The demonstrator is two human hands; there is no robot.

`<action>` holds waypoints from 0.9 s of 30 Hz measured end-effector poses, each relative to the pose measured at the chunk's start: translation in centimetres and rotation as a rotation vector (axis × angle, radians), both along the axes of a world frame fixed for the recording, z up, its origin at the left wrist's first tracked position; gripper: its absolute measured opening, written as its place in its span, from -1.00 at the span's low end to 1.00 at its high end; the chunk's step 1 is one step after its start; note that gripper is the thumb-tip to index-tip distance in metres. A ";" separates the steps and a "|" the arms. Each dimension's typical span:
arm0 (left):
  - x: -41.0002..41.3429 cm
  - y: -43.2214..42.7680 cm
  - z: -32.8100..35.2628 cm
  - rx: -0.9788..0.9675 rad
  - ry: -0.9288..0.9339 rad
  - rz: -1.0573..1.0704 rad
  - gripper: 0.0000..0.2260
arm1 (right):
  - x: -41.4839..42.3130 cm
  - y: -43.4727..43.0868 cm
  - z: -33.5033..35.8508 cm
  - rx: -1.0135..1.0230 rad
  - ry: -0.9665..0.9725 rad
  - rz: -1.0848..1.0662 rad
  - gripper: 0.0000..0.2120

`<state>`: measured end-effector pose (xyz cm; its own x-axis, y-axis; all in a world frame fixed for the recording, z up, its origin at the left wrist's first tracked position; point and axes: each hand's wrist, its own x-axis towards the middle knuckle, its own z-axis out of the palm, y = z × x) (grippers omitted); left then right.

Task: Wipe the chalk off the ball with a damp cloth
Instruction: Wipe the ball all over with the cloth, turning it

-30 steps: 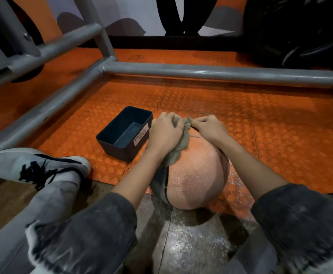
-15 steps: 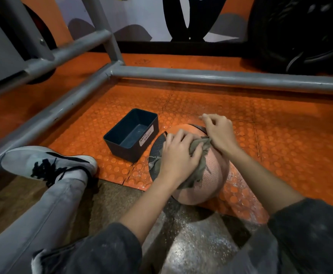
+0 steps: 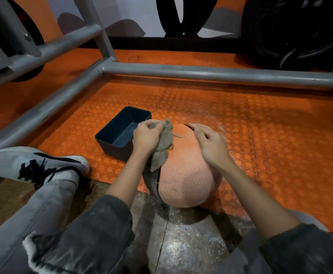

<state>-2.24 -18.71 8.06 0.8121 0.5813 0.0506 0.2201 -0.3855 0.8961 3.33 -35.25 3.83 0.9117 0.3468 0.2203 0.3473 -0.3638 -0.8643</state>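
Orange studded mat point(image 3: 270, 135) is lying under a grey tube frame point(image 3: 201, 73). Ball point(image 3: 187, 175), pale orange and looking chalk-dulled, is sitting at the mat's near edge, between the person's knees. Dark tub point(image 3: 114, 149) is standing just beside it on the left; contents unclear.

Right hand point(image 3: 211, 143) is lying flat on the ball's upper right, fingers straight, steadying. Left hand point(image 3: 147, 138) is gripping the bunched cloth point(image 3: 164, 147) at the ball's far upper left, its tail trailing down the surface.

Judging: wiping is under way, and the whitish near face is suggesting plenty left. Next move is probably calling for a firm drag of the cloth toward the body, with the right hand bracing or turning the ball.
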 end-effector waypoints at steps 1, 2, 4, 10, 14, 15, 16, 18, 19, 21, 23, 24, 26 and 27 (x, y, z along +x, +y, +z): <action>-0.1 -0.4 0.1 0.038 -0.021 0.000 -0.92 | 0.2 0.1 0.0 -0.011 0.011 -0.012 -0.65; -0.2 -1.1 0.0 0.089 -0.061 -0.009 -0.91 | 0.4 0.2 0.0 -0.017 0.026 -0.022 -0.66; -1.1 -3.3 0.1 0.251 -0.142 -0.087 -0.87 | 0.8 0.3 0.3 0.009 0.041 -0.032 -0.71; -2.5 -3.1 -0.2 0.336 -0.123 -0.199 -0.75 | -0.7 -1.5 0.2 0.105 0.004 0.027 -0.73; -2.6 -1.6 -0.4 0.038 -0.101 0.064 -0.82 | -1.8 -2.0 -0.1 0.043 -0.017 -0.023 -0.71; -2.5 -2.2 -0.4 0.066 -0.072 0.060 -0.82 | -1.9 -1.9 0.1 0.046 -0.002 -0.036 -0.71; -2.3 -3.0 -0.2 0.098 -0.035 0.041 -0.81 | -1.8 -2.0 0.4 0.061 0.011 -0.039 -0.72; -2.2 -4.9 0.3 0.153 0.019 -0.025 -0.78 | -1.7 -2.5 0.8 0.099 0.040 -0.006 -0.73; -2.2 -5.8 0.5 0.159 0.052 -0.077 -0.74 | -1.6 -3.0 1.0 0.115 0.068 0.018 -0.73; -2.1 -6.8 1.4 0.029 0.107 -0.185 -0.63 | -1.5 -4.2 1.7 0.116 0.143 0.046 -0.74; -2.2 -6.9 2.1 -0.289 0.079 -0.283 -0.66 | -2.0 -5.1 2.8 0.153 0.178 0.008 -0.76; -2.3 -6.8 2.3 -0.391 0.049 -0.312 -0.70 | -2.4 -5.4 3.2 0.226 0.185 -0.035 -0.77; -2.1 -6.5 2.3 -0.348 0.013 -0.287 -0.76 | -3.6 -5.0 3.9 0.371 0.228 -0.086 -0.79; -2.2 -6.3 2.1 -0.293 0.002 -0.251 -0.78 | -4.2 -4.8 3.7 0.323 0.214 -0.069 -0.74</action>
